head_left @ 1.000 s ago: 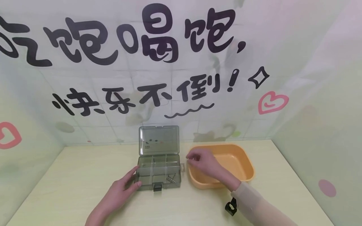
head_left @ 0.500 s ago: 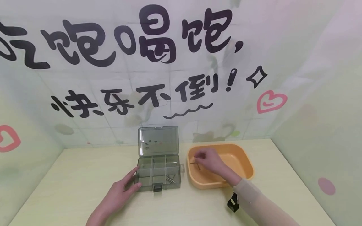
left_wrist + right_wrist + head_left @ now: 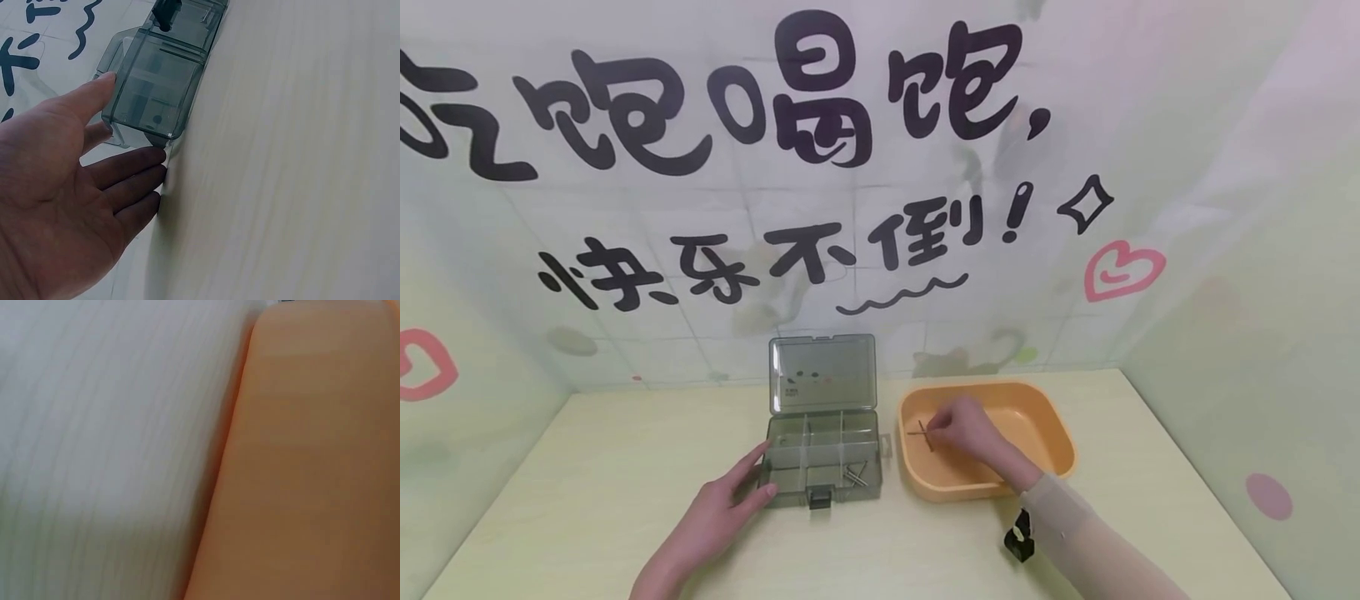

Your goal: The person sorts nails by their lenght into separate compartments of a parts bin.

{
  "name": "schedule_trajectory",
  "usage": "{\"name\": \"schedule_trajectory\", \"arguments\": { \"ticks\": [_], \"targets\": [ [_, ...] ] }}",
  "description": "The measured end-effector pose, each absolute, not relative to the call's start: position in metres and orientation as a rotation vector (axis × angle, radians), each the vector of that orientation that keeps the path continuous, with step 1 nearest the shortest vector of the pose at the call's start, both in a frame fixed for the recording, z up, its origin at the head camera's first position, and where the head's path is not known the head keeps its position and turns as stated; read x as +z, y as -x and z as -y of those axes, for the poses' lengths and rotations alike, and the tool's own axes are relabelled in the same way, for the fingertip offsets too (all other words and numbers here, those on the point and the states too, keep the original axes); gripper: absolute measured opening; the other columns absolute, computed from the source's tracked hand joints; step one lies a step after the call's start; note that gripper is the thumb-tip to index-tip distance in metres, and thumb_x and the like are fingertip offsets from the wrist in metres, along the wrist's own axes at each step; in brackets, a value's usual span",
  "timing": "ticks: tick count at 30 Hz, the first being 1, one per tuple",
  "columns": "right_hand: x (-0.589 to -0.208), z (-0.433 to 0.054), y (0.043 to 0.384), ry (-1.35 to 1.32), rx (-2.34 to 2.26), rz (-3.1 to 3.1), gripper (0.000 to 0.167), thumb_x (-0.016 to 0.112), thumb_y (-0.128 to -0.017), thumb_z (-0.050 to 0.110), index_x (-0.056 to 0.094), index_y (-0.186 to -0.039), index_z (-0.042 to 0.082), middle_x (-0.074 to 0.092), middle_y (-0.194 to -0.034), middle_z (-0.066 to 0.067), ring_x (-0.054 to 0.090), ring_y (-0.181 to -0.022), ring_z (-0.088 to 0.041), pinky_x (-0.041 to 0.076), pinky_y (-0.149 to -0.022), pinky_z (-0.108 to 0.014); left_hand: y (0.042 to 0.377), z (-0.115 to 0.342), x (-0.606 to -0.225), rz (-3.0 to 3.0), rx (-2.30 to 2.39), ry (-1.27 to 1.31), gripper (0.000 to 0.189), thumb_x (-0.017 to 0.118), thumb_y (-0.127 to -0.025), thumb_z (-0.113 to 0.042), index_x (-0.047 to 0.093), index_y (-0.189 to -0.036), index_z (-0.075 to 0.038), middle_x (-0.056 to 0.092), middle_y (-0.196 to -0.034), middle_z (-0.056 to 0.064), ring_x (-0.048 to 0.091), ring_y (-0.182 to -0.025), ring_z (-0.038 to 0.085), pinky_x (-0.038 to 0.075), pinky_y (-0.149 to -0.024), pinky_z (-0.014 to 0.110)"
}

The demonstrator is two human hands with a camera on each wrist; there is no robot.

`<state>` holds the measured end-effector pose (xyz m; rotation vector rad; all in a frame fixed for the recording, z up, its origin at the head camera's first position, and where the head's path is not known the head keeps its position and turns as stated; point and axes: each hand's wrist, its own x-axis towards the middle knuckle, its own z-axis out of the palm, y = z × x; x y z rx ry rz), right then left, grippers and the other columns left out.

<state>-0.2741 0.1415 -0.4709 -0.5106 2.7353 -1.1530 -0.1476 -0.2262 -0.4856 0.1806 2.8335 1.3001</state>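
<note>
A grey see-through compartment box point(image 3: 823, 454) stands on the table with its lid point(image 3: 822, 375) raised. Several metal screws point(image 3: 854, 476) lie in its front right compartment. My left hand point(image 3: 718, 508) rests against the box's left end, thumb at the front and index finger along the side; in the left wrist view its fingers look straight. Inside the orange tray point(image 3: 1060, 417), my right hand point(image 3: 967, 431) has thumb and fingertips together at the end of a thin screw point(image 3: 916, 433). Another thin piece point(image 3: 931, 444) lies crosswise by it. The right wrist view shows no hand.
The pale wooden table point(image 3: 625, 450) meets a printed white wall sheet point(image 3: 820, 192) right behind the box and tray. Side walls close in left and right. A black strap mount point(image 3: 1019, 537) hangs at the right sleeve. The box's latch point(image 3: 819, 497) faces front.
My right hand has gone from over the tray's left rim to inside it, down to the thin screws. The left hand and the box stay as they were.
</note>
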Motion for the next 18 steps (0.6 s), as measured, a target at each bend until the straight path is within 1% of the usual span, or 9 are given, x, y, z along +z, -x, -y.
{"name": "schedule_trajectory", "arguments": {
  "ticks": [3, 9, 12, 15, 18],
  "targets": [
    [-0.472, -0.1409, 0.2751, 0.528, -1.14, -2.708, 0.003, 0.08, -0.081, 0.003, 0.081, -0.083, 0.002, 0.076, -0.079, -0.003, 0.06, -0.069, -0.009, 0.051, -0.063, -0.023, 0.1471, 0.2268, -0.4853, -2.837, 1.309, -0.182, 0.069, 0.065, -0.102, -0.037, 0.037, -0.16, -0.012, 0.056, -0.141, 0.03, 0.051, -0.133, 0.048, 0.038, -0.111, 0.06],
    [-0.4751, -0.1412, 0.2761, 0.538, -1.146, -2.682, 0.013, 0.084, -0.078, 0.003, 0.08, -0.089, -0.001, 0.076, -0.083, -0.005, 0.063, -0.074, -0.009, 0.056, -0.069, -0.027, 0.1465, 0.2256, -0.4849, -2.845, 1.308, -0.191, 0.068, 0.066, -0.102, -0.035, 0.037, -0.159, -0.011, 0.057, -0.14, 0.03, 0.051, -0.132, 0.048, 0.039, -0.111, 0.061],
    [-0.4759, -0.1392, 0.276, 0.558, -1.136, -2.689, 0.016, 0.085, -0.075, 0.001, 0.079, -0.089, -0.002, 0.075, -0.079, -0.004, 0.062, -0.072, -0.009, 0.056, -0.069, -0.027, 0.1457, 0.2258, -0.4846, -2.844, 1.305, -0.19, 0.068, 0.066, -0.102, -0.034, 0.038, -0.159, -0.01, 0.057, -0.139, 0.03, 0.051, -0.132, 0.048, 0.039, -0.111, 0.061],
    [-0.4756, -0.1369, 0.2747, 0.561, -1.113, -2.71, 0.017, 0.084, -0.072, -0.003, 0.079, -0.088, -0.004, 0.073, -0.077, -0.004, 0.061, -0.07, -0.01, 0.056, -0.067, -0.026, 0.1452, 0.2261, -0.4844, -2.845, 1.304, -0.196, 0.068, 0.066, -0.102, -0.035, 0.038, -0.159, -0.01, 0.057, -0.139, 0.03, 0.051, -0.132, 0.048, 0.039, -0.111, 0.061],
    [-0.4747, -0.135, 0.2734, 0.537, -1.055, -2.758, 0.017, 0.08, -0.071, -0.006, 0.079, -0.087, -0.003, 0.075, -0.079, -0.005, 0.062, -0.071, -0.01, 0.057, -0.069, -0.027, 0.1453, 0.226, -0.4848, -2.851, 1.309, -0.204, 0.068, 0.066, -0.102, -0.035, 0.038, -0.159, -0.01, 0.057, -0.139, 0.031, 0.051, -0.132, 0.048, 0.039, -0.11, 0.061]
  ]
}}
